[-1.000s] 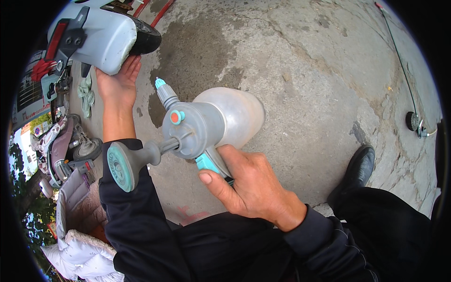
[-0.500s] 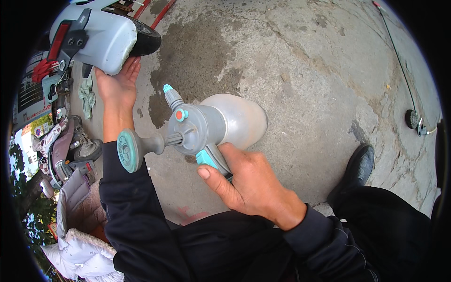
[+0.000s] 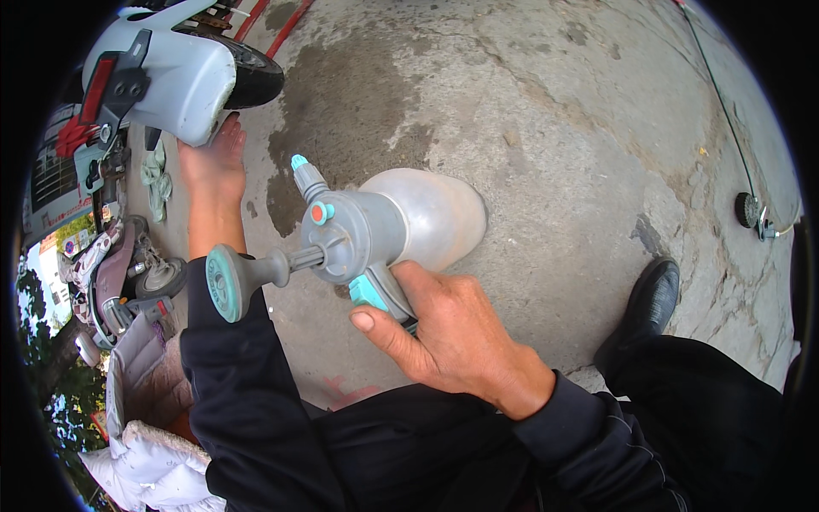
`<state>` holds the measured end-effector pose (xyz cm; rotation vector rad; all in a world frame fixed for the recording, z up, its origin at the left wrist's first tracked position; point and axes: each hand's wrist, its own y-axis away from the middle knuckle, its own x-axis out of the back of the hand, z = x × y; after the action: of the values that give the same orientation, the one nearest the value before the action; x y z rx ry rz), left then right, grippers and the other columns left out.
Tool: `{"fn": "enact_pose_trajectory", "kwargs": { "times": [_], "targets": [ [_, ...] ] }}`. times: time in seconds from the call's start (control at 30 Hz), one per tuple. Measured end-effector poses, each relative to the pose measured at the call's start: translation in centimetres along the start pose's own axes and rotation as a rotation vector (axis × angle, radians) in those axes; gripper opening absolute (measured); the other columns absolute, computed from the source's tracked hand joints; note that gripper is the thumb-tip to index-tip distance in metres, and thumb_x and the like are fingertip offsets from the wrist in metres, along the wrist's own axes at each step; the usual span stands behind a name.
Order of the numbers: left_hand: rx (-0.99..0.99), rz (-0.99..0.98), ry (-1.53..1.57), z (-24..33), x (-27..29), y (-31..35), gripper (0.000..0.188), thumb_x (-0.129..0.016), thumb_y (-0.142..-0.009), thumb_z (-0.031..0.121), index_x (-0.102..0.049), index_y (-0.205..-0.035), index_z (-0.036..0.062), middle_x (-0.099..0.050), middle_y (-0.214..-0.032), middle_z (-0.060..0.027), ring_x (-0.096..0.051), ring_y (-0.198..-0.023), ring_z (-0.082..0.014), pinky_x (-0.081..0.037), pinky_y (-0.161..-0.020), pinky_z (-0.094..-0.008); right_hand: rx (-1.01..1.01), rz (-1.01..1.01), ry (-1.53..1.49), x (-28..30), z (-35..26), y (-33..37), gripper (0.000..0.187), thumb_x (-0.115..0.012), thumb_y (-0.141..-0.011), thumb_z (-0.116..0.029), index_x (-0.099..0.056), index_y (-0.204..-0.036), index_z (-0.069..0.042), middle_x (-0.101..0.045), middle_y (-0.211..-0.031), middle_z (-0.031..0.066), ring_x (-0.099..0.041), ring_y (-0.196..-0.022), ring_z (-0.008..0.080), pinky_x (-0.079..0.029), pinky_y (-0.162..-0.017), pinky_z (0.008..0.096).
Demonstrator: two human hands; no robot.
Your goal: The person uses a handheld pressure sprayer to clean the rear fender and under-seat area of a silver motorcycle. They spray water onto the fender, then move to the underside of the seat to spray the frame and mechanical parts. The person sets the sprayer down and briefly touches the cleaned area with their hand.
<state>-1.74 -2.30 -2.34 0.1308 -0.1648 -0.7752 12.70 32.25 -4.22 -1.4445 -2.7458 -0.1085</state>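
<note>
A pump spray bottle (image 3: 431,222) with a cloudy, see-through body and a grey head is tilted over the ground, its nozzle (image 3: 309,175) toward the upper left. My right hand (image 3: 461,328) is wrapped round its grey handle, the thumb beside the turquoise trigger (image 3: 367,292). A grey pump plunger with a turquoise cap (image 3: 223,283) sticks out toward my left forearm. My left hand (image 3: 213,166) is held palm up with fingers stretched out, just below the white rear fender (image 3: 183,85) of a scooter. Whether it touches the fender I cannot tell.
Concrete ground bears a dark wet patch (image 3: 341,102). A long thin rod with a round brush (image 3: 746,210) lies at the right. Parked scooters (image 3: 128,273), a pale cloth (image 3: 157,181) and a padded, fleece-lined cover (image 3: 153,375) are on the left. My black shoe (image 3: 653,303) stands at right.
The white fender and my left hand sit slightly further left and lower in view. The sprayer has shifted slightly left, with my right hand still round its handle.
</note>
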Motion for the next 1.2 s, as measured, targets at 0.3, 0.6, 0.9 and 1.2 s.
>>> {"fn": "enact_pose_trajectory", "kwargs": {
  "times": [0.3,0.6,0.9,1.2],
  "targets": [
    [0.058,-0.082,0.090,-1.3,-0.8,0.0,0.076,-0.040,-0.104,0.054,-0.038,-0.146,-0.0102,-0.048,-0.147,-0.0377,-0.046,-0.142,-0.0459,-0.035,-0.122,-0.0519,-0.018,-0.024,-0.033,0.3,-0.1,0.1,0.056,-0.066,-0.101,-0.048,-0.060,-0.093,0.007,-0.059,-0.058,0.0213,-0.065,-0.052,0.0389,-0.051,-0.050,0.0458],
    [0.036,-0.083,0.082,-0.4,-1.2,0.8,0.076,-0.039,-0.104,0.056,-0.041,-0.145,-0.0079,-0.052,-0.142,-0.0396,-0.051,-0.138,-0.0459,-0.039,-0.119,-0.0517,-0.010,-0.004,-0.008,0.3,0.1,0.0,0.055,-0.066,-0.101,-0.048,-0.060,-0.093,0.007,-0.059,-0.058,0.0215,-0.065,-0.051,0.0390,-0.051,-0.050,0.0455],
    [-0.041,-0.044,-0.047,2.5,-1.0,2.0,0.083,-0.015,-0.107,0.068,-0.037,-0.156,0.0052,-0.055,-0.140,-0.0335,-0.057,-0.127,-0.0492,-0.044,-0.110,-0.0523,-0.014,-0.012,-0.017,0.0,0.2,-0.2,0.055,-0.067,-0.101,-0.047,-0.060,-0.092,0.006,-0.059,-0.057,0.0214,-0.064,-0.050,0.0380,-0.050,-0.049,0.0449],
    [-0.044,-0.006,0.006,2.1,0.1,0.4,0.076,-0.017,-0.109,0.061,-0.043,-0.152,0.0046,-0.060,-0.137,-0.0282,-0.063,-0.118,-0.0463,-0.048,-0.105,-0.0507,-0.015,-0.026,-0.008,-0.2,0.3,-0.4,0.055,-0.066,-0.101,-0.048,-0.060,-0.092,0.006,-0.058,-0.056,0.0197,-0.065,-0.050,0.0364,-0.050,-0.049,0.0444]
  ]
}}
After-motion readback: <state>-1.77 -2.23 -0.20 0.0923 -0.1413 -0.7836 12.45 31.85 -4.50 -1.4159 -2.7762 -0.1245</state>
